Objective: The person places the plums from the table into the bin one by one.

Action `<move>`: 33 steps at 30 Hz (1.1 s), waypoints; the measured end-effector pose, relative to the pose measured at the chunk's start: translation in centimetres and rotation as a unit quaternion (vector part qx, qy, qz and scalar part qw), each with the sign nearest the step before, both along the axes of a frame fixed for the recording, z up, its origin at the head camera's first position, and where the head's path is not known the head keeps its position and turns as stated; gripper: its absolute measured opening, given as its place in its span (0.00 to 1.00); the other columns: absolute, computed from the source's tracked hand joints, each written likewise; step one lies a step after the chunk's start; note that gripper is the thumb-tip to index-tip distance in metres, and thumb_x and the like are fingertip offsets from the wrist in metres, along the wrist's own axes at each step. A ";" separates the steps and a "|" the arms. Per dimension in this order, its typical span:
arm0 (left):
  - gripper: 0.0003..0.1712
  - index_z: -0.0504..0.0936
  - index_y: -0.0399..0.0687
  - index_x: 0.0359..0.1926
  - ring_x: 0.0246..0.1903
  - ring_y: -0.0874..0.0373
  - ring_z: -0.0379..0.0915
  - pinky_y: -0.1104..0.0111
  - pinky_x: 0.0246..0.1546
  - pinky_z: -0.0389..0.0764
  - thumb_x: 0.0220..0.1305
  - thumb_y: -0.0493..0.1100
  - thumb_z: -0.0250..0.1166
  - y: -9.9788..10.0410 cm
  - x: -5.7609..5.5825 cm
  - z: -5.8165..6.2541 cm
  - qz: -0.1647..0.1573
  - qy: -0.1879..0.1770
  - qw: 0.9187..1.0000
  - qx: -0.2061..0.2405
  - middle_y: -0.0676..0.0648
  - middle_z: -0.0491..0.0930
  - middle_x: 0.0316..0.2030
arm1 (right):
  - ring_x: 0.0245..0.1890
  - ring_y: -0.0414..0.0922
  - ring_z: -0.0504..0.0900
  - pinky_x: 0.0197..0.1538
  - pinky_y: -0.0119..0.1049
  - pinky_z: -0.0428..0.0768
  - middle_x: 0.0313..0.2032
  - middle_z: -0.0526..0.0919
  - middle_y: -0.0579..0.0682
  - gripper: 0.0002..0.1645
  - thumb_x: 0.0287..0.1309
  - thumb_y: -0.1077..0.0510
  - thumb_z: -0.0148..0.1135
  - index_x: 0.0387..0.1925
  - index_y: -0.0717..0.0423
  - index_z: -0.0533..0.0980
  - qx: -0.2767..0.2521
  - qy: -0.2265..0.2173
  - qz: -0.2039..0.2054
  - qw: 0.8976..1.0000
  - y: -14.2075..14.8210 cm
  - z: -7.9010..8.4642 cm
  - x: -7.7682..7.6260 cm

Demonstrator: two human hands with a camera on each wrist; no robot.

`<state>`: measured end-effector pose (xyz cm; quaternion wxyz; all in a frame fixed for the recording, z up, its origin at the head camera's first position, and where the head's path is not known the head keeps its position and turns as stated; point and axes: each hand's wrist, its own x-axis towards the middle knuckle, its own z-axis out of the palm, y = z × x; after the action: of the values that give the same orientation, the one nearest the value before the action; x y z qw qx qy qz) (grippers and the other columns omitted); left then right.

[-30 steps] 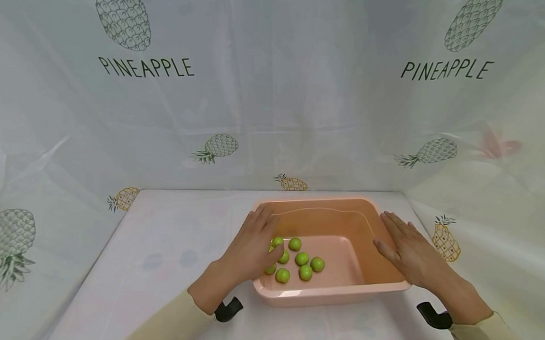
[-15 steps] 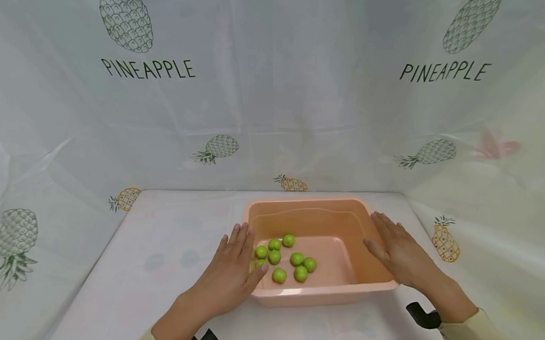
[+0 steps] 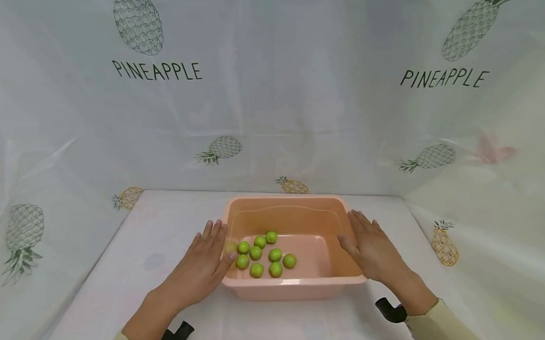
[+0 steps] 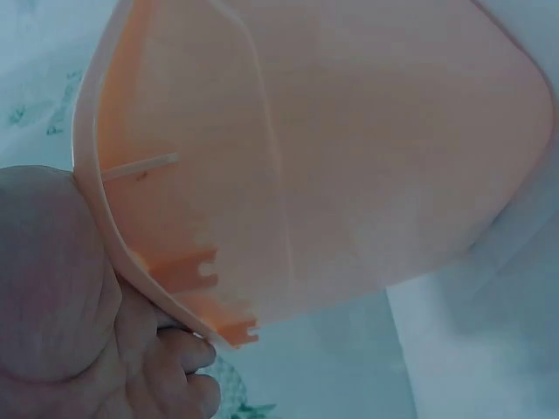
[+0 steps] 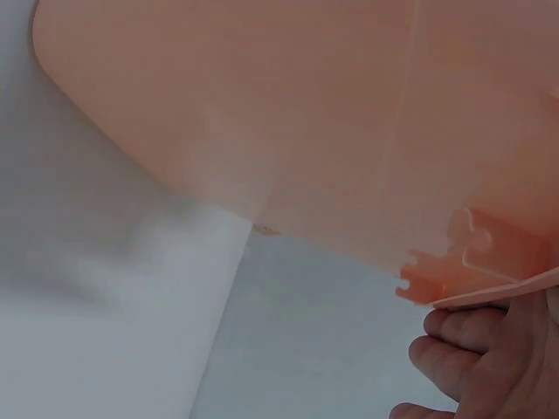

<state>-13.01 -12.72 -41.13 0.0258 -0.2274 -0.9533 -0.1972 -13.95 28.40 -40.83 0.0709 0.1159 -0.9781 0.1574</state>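
Note:
A peach-coloured plastic basin [image 3: 294,283] stands upright at the centre, with several small round green fruits [image 3: 275,254] gathered in its left half. My left hand [image 3: 197,272] lies along the basin's left end, fingers straight and pointing away, thumb over the rim. At the right end, my right hand [image 3: 376,249] presses the rim in the same way, its thumb reaching inward. The left wrist view shows the palm and fingers against the rim of the basin [image 4: 349,157]. From the right wrist, fingers [image 5: 472,327] show just beneath the basin's rim [image 5: 507,288].
The table [image 3: 175,233] has a pale spotted cover. Behind it and at both sides hangs a whitish sheet [image 3: 288,99] printed with pineapples. Black straps [image 3: 175,337] sit at both wrists, next to cream sleeves [image 3: 437,327].
My left hand has drawn back from over the basin to its left end. The basin, with its fruits and both hands, has shifted left.

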 end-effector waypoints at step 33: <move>0.42 0.51 0.32 0.82 0.83 0.33 0.36 0.35 0.77 0.49 0.84 0.57 0.49 -1.2 -0.9 0.0 0.017 -0.017 0.999 0.023 0.32 0.47 0.82 | 0.79 0.67 0.59 0.77 0.70 0.56 0.77 0.63 0.70 0.43 0.83 0.40 0.43 0.78 0.73 0.58 -0.031 0.013 -0.006 0.999 -1.2 0.3 -1.4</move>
<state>-13.95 -13.94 -41.09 0.0181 -0.2066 -0.9526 -0.2228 -15.30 27.18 -40.53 0.0875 0.1101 -0.9725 0.1856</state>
